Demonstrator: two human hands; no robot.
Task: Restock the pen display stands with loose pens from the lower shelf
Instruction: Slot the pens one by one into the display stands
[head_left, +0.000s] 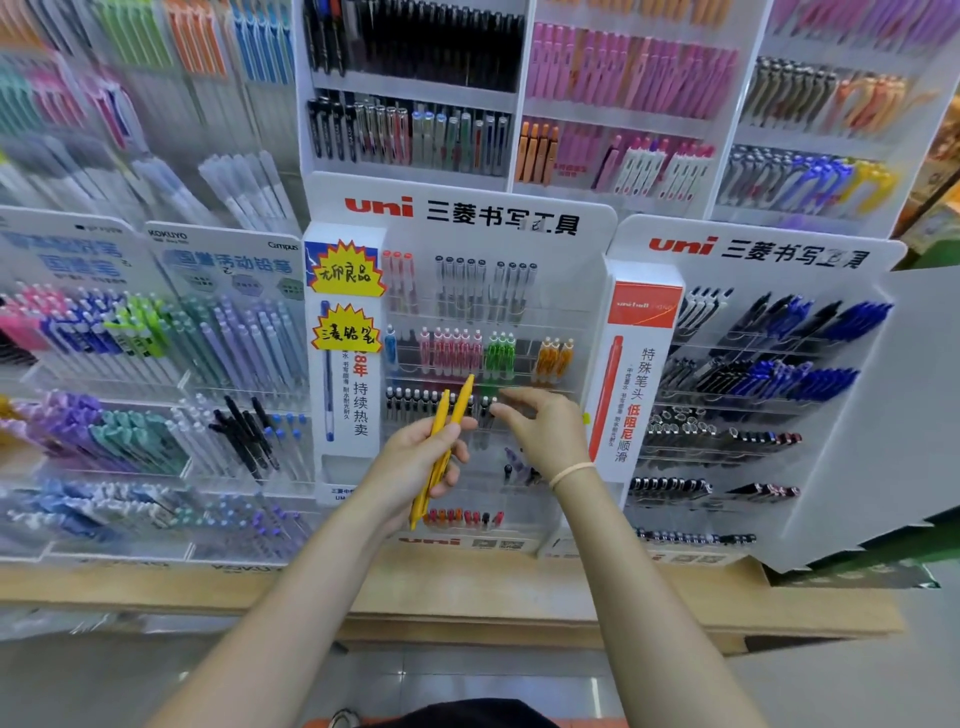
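My left hand (415, 462) grips two yellow pens (448, 431) that point up and slightly right, in front of the middle white uni display stand (467, 213). My right hand (545, 431) hovers just right of the pens with fingers loosely extended and holds nothing. A pale band circles its wrist. The stand's clear tiers hold red, black, pink, green and orange pens (555, 356); the orange slot sits up and right of my hands. Some lower tiers look sparsely filled.
A second uni stand (753, 249) with black and blue pens stands to the right, and Kokuyo stands (218, 249) with pastel pens to the left. All rest on a wooden shelf (467, 597). More pen racks rise behind. The view is slightly blurred.
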